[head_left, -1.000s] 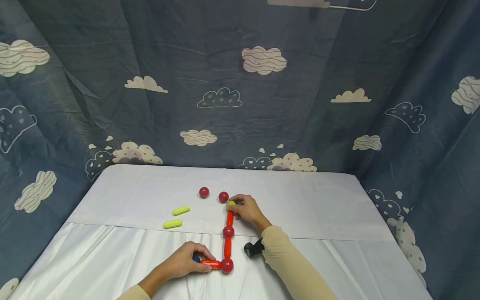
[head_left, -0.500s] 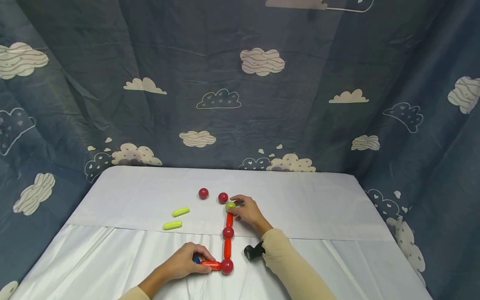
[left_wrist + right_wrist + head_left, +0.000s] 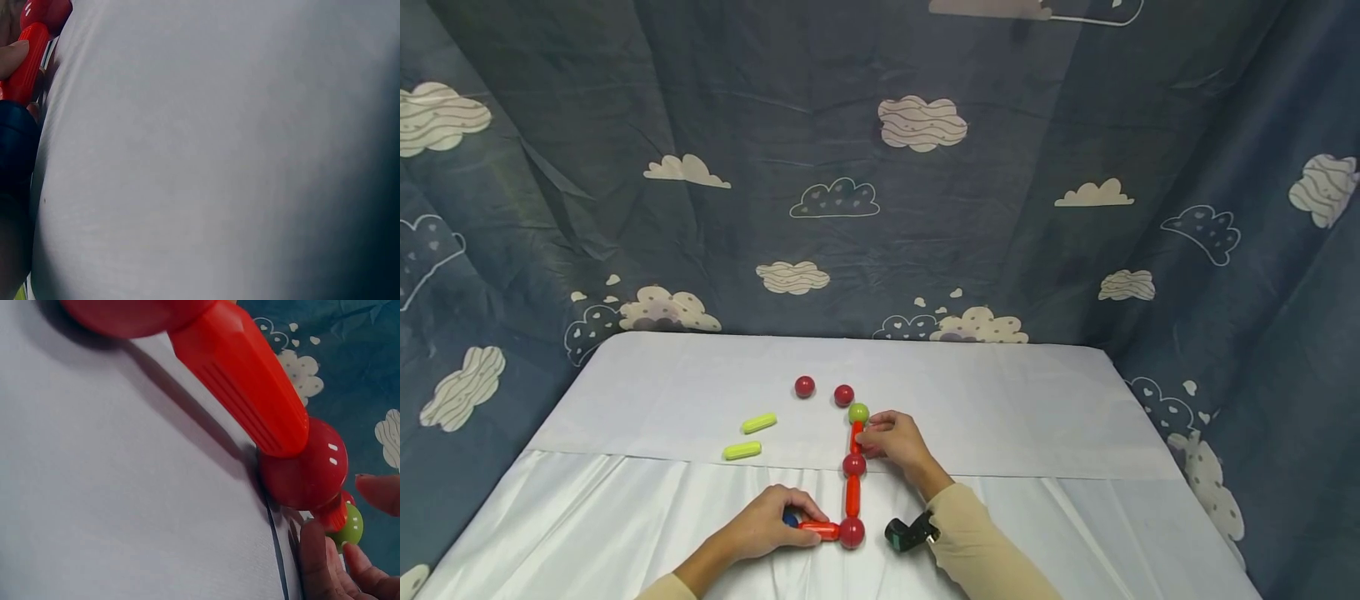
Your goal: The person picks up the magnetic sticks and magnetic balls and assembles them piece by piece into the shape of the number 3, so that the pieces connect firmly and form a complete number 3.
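Observation:
Red rods and balls form an L-shaped chain on the white cloth. With its thumb and fingers, my left hand [image 3: 772, 523] pinches the near red rod [image 3: 822, 530], between a dark blue ball [image 3: 17, 140] and the red corner ball [image 3: 852, 532]. From the corner, a red rod [image 3: 853, 497], a red middle ball [image 3: 853, 465] and the far red rod [image 3: 857, 429] run up to a green ball [image 3: 858, 413]. My right hand [image 3: 900, 443] is beside that far rod; in the right wrist view its thumb and fingers are spread apart, without a visible grip.
Two loose red balls, one left [image 3: 804, 387] and one right [image 3: 843, 395], lie beyond the chain. Two yellow-green rods, one farther [image 3: 758, 423] and one nearer [image 3: 742, 451], lie to its left. A black wrist camera [image 3: 910, 532] hangs at my right sleeve. A cloud-patterned curtain [image 3: 835, 242] stands behind.
My right hand has let go of the green ball and drawn back toward me, alongside the far red rod. The left hand keeps its hold on the near red rod.

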Available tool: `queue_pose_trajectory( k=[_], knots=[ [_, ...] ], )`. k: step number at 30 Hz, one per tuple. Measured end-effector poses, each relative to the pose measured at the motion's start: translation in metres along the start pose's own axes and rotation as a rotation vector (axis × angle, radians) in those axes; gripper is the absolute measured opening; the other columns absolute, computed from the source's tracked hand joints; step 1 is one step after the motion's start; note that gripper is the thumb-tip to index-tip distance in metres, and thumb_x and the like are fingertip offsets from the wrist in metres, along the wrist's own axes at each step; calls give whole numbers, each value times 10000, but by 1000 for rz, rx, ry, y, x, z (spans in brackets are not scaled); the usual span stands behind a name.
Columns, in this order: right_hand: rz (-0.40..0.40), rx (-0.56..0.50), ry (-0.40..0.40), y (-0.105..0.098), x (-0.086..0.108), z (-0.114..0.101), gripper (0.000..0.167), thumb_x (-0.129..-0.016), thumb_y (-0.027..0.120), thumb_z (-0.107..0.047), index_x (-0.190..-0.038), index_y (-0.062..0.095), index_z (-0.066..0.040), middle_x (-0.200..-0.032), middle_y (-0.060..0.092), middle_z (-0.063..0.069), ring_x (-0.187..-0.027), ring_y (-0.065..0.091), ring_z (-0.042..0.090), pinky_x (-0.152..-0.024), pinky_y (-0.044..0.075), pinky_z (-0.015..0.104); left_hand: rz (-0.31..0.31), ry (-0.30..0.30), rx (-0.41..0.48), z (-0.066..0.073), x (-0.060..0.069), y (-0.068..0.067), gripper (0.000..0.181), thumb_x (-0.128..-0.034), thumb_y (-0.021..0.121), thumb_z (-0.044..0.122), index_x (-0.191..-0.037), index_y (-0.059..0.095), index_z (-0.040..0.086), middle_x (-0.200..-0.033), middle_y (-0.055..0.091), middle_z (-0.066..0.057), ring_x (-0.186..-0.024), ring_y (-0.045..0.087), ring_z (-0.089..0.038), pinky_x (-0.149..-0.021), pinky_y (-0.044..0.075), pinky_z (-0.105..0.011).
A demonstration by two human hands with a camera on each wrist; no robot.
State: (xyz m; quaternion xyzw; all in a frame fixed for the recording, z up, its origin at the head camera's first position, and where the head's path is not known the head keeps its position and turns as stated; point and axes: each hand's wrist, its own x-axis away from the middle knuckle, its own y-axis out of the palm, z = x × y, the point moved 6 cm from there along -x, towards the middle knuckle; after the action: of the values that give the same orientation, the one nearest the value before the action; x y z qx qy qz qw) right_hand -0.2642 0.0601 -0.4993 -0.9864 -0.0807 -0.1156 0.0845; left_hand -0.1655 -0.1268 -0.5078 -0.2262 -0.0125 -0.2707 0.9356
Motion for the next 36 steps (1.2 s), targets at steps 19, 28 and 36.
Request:
queue_pose_trajectory(
  k=[19,28,36],
  knots=[
    [0,-42,99,2,-10,10,303,-768,779,-16,-1018,656,101,-817,707,145,-637,702,204,-587,553,305,0,4,-13,1,0,0,161,-787,795,214,-927,738,161,-915,662,78,-841,519,-91,-770,378,-270],
    [13,-42,109,4,-10,11,283,-759,782,-8,-998,662,87,-809,707,134,-631,693,174,-578,552,295,2,-8,-7,0,0,0,162,-789,794,218,-929,738,159,-920,658,71,-842,514,-108,-767,379,-272],
    [30,-42,102,4,-11,13,273,-749,794,-10,-971,663,83,-790,704,122,-636,691,171,-568,551,296,-6,-17,-3,1,0,1,167,-793,790,214,-940,738,155,-923,658,65,-843,512,-116,-774,380,-282]
  ],
)
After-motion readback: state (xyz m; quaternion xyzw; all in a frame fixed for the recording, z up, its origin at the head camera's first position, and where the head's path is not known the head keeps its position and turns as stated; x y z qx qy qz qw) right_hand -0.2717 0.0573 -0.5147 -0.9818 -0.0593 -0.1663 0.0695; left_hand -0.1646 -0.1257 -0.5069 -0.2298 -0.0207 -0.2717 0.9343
